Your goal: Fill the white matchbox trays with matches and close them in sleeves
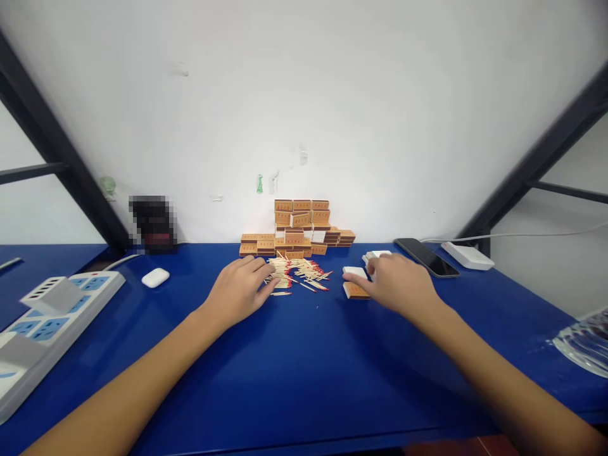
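My left hand [242,286] is at the left edge of a pile of loose red-tipped matches [308,272]. Its fingers curl towards the thumb, with some matches between them. To the right, my right hand [401,282] is over white matchbox trays [354,272], its thumb stretched left and apart from the fingers. An orange-brown matchbox [357,291] lies beneath that thumb. More white trays [380,254] show behind the fingers, partly covered by the hand. Behind the matches, many orange matchboxes [294,235] stand stacked against the wall.
A phone [427,257] and a flat white device [468,256] lie at the back right. On the left are a white earbud case [155,277] and a large power strip [61,323]. A clear ribbed plastic item [586,345] sits at the right edge of the blue table [294,380].
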`<control>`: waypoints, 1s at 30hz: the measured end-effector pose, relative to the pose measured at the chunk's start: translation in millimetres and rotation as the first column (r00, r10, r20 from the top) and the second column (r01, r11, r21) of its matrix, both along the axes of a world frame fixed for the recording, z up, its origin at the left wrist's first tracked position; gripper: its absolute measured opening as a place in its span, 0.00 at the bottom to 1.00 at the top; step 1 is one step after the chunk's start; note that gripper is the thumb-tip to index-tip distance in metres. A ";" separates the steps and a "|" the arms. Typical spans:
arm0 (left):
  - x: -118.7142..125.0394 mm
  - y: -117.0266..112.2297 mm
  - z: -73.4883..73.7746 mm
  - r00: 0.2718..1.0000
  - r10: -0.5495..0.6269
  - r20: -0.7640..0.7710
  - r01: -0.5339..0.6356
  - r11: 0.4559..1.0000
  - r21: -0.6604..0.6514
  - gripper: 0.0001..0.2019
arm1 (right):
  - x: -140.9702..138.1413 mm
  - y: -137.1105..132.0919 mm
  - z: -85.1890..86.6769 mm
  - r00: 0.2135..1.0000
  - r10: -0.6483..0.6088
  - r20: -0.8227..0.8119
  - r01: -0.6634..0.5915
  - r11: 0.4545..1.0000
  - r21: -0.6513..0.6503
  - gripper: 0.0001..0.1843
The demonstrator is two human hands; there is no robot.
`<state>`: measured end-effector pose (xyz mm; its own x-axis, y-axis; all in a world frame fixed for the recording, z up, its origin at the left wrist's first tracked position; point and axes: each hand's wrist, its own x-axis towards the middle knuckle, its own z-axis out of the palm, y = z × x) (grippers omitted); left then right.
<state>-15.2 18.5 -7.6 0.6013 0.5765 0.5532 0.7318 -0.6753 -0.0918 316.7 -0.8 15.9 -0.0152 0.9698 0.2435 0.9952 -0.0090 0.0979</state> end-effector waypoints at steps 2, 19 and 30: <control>-1.0 0.4 0.1 1.000 0.008 -0.009 -0.008 1.000 0.008 0.13 | 11.0 21.4 6.9 0.980 0.193 -0.054 -0.198 0.975 -0.097 0.19; 5.7 -15.3 5.5 0.988 -0.134 0.083 0.152 0.948 -0.280 0.21 | -60.3 -1.8 19.4 0.696 0.576 -0.429 -0.700 0.677 -0.226 0.11; 20.0 -25.2 -4.9 0.988 -0.143 0.059 0.154 0.884 -0.442 0.27 | -48.2 30.2 -18.1 0.826 0.423 -0.372 -0.482 0.872 -0.081 0.15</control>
